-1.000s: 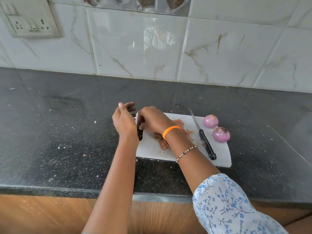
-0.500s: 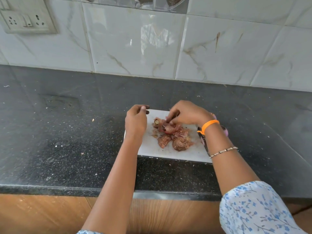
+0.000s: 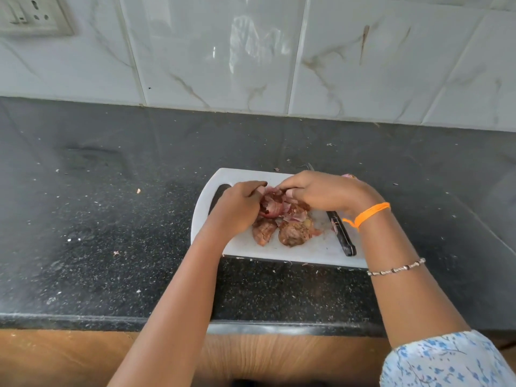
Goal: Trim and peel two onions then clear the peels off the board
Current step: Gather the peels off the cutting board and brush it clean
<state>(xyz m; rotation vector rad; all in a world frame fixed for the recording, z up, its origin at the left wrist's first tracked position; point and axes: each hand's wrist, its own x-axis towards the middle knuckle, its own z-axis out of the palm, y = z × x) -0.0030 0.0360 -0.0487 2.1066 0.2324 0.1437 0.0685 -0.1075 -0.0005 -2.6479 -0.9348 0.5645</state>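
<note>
We are finding both hands, left hand (image 3: pixel 237 208) and right hand (image 3: pixel 324 192), curling round the peels (image 3: pixel 282 216) heaped mid-board (image 3: pixel 307 251) on the desk (image 3: pixel 111 205); peels are looking light, papery, brittle; we are advising scooping from beneath.

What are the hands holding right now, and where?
Both hands, left and right, grip the peels from opposite sides of the pile's top.
</note>
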